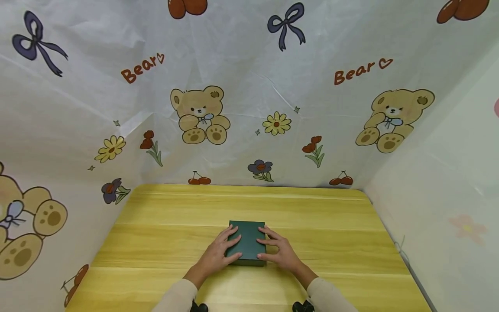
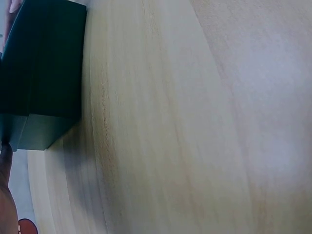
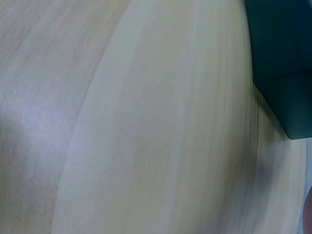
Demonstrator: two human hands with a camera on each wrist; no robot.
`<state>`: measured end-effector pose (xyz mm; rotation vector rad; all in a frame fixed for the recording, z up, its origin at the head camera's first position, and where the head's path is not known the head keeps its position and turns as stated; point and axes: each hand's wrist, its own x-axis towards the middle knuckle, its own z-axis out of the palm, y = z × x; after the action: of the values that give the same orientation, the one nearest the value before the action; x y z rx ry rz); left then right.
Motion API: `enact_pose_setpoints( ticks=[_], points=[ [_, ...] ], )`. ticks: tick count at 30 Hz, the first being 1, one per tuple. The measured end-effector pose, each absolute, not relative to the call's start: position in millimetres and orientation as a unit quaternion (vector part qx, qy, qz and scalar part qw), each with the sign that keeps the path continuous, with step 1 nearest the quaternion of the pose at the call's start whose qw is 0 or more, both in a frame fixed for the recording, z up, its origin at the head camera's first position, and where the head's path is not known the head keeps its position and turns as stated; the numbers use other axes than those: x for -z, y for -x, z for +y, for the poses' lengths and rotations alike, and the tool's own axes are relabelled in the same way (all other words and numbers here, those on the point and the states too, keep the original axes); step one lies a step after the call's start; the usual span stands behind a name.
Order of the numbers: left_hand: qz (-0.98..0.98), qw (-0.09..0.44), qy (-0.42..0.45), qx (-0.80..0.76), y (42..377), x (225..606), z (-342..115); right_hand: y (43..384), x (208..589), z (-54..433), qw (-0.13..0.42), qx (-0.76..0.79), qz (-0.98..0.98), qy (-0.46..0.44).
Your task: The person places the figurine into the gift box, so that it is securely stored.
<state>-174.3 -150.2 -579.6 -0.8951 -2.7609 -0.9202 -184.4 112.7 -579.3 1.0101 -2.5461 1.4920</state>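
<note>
A dark green lidded box [image 1: 248, 238] lies flat on the wooden table in front of the person. My left hand [image 1: 214, 255] rests at its left edge with fingers spread and fingertips on the lid. On the opposite edge, my right hand [image 1: 283, 253] touches the lid in the same way, its fingers reaching inward. The left wrist view shows the box [image 2: 53, 73] from low down, with a finger [image 2: 6, 163] against its upper edge. Seen from the right wrist, a lower corner of the box [image 3: 287, 97] meets the tabletop.
The light wooden table [image 1: 175, 208] spreads out around the box. Behind it and to the left hangs a white sheet [image 1: 241, 65] printed with bears, bows and flowers. A pale wall [image 1: 440, 182] borders the right side. Dark objects [image 1: 303, 306] show near both sleeves.
</note>
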Motion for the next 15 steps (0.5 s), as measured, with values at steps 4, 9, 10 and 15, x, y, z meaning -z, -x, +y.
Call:
enact_pose_setpoints(
  ticks=[4, 9, 10, 15],
  points=[
    [-0.908, 0.042, 0.297, 0.293, 175, 577, -151, 188, 587, 115, 0.012, -0.471, -0.823, -0.318],
    [-0.920, 0.026, 0.285, 0.266, 176, 570, -151, 192, 586, 115, -0.002, -0.469, -0.823, -0.320],
    [-0.923, 0.022, 0.281, 0.260, 176, 569, -151, 192, 584, 115, -0.004, -0.466, -0.825, -0.321],
    [-0.928, 0.019, 0.270, 0.257, 177, 563, -150, 193, 576, 117, 0.007, -0.444, -0.843, -0.302]
  ],
)
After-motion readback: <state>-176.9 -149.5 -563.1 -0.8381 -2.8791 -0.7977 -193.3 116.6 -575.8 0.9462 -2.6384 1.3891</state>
